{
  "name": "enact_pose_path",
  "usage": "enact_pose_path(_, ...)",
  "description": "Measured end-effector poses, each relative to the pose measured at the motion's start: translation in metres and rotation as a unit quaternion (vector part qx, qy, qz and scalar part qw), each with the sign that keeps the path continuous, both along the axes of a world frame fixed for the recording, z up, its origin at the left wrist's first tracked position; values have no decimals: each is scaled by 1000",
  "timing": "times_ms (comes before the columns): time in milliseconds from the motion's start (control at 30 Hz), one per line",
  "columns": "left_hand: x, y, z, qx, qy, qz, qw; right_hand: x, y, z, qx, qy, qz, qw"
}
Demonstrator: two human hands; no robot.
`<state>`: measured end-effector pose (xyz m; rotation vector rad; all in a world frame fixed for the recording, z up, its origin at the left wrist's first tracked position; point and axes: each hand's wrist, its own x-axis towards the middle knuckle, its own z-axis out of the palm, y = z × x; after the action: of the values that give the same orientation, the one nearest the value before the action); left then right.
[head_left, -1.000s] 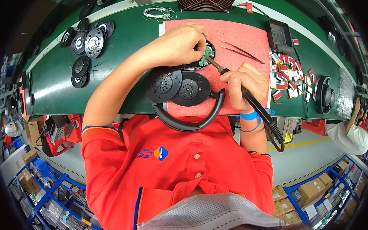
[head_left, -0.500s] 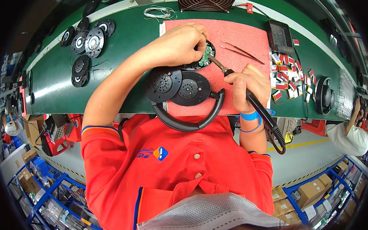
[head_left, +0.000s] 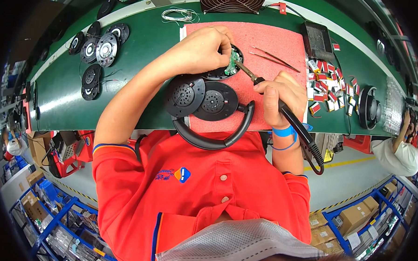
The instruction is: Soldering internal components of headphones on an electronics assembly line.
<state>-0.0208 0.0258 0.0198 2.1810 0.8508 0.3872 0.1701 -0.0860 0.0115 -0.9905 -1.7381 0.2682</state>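
My right hand [head_left: 283, 97] grips a soldering iron [head_left: 295, 122] by its black handle, with the tip pointing left onto a small green circuit board [head_left: 232, 66]. That board sits in a round black headphone ear cup [head_left: 220, 75]. Over the board's left side, my left hand [head_left: 204, 50] is closed in a pinch; whatever lies between its fingertips is hidden. Closer to me are two round black speaker plates [head_left: 216, 103] and a curved black headband [head_left: 208, 142], which overhangs the bench's near edge.
Tweezers [head_left: 277, 60] lie on the pink foam mat [head_left: 264, 35]. To the right are several small red-and-silver battery packs [head_left: 324, 84], a black tray [head_left: 318, 42] and another headphone [head_left: 368, 107]. Loose speakers [head_left: 107, 49] lie at left. Coiled wire [head_left: 179, 15] and a fan [head_left: 233, 2] are behind.
My left hand has shifted very slightly to the left over the board. The soldering iron and my right hand stay in nearly the same place.
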Motion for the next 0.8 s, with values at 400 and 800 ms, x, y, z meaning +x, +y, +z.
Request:
enact_pose_path(400, -4, -7, -6, 14, -45, 33, 998, 0, 1, 1, -1, -8, 8, 1000)
enact_pose_path(800, -2, -6, -6, 12, -27, 33, 999, -4, 6, -3, 17, -6, 17, 1000)
